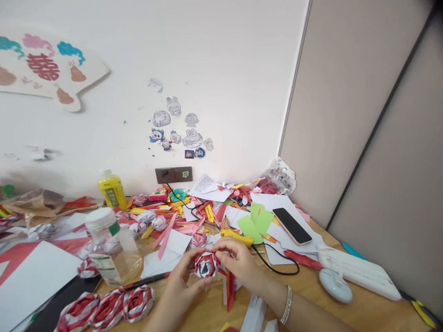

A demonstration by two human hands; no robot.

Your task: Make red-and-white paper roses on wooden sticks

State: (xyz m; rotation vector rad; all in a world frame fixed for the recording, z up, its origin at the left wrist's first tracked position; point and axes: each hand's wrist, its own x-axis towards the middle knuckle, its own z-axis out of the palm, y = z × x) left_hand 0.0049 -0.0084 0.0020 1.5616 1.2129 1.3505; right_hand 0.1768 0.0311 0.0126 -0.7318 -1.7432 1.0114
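Observation:
A red and white folded paper rose (206, 263) is held between my two hands above the front of the table. My left hand (185, 276) grips it from the left, thumb below and fingers behind. On its upper right side, the fingers of my right hand (235, 256) close around the edge. Red and white paper strips (230, 290) hang below my right hand. Three similar red and white paper roses (109, 306) lie in a row at the lower left. Just behind my hands sits a pink paper rose (198, 239).
A clear plastic jar (114, 249) and a yellow bottle (113, 190) stand on the left. Behind my right hand lies a yellow glue gun (238, 237) with a black cord. A phone (291, 225), green paper (256, 223) and a mouse (335, 285) are to the right. Paper scraps cover the back.

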